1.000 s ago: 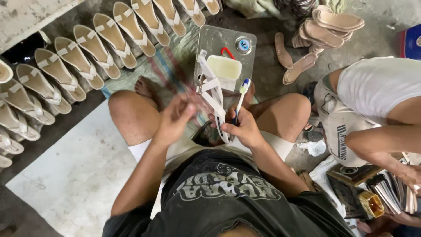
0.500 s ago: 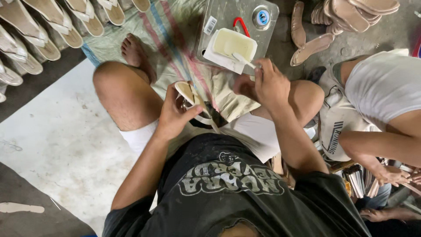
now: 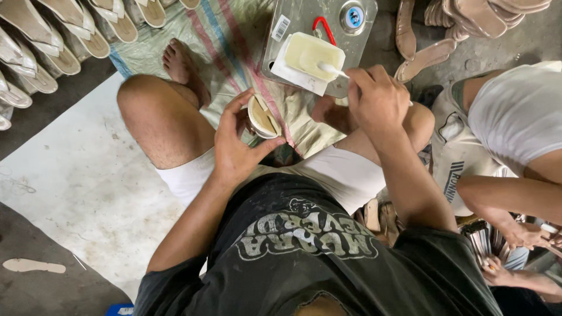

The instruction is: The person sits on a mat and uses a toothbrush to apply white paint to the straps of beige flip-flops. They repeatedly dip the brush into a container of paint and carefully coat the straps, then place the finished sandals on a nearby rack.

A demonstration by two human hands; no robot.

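Observation:
My left hand (image 3: 237, 146) grips a beige sandal sole (image 3: 263, 117) seen end-on, held above my lap. My right hand (image 3: 377, 99) holds a white brush (image 3: 332, 69) whose tip rests in an open white tub of pale yellow glue (image 3: 312, 55). The tub stands on a flat metal can (image 3: 293, 20) with a blue cap and a red handle, lying on a striped woven mat (image 3: 228, 41). I sit cross-legged on the floor with one bare foot (image 3: 182, 67) on the mat.
Rows of beige sandals (image 3: 55, 41) line the floor at top left. A pile of sandal soles (image 3: 468, 17) lies at top right. Another person in a white top (image 3: 515, 117) sits close on my right. A loose sole (image 3: 34, 266) lies at lower left.
My right hand has moved from the sole in my lap up to the glue tub and put the brush in it. My left hand now holds the sole alone.

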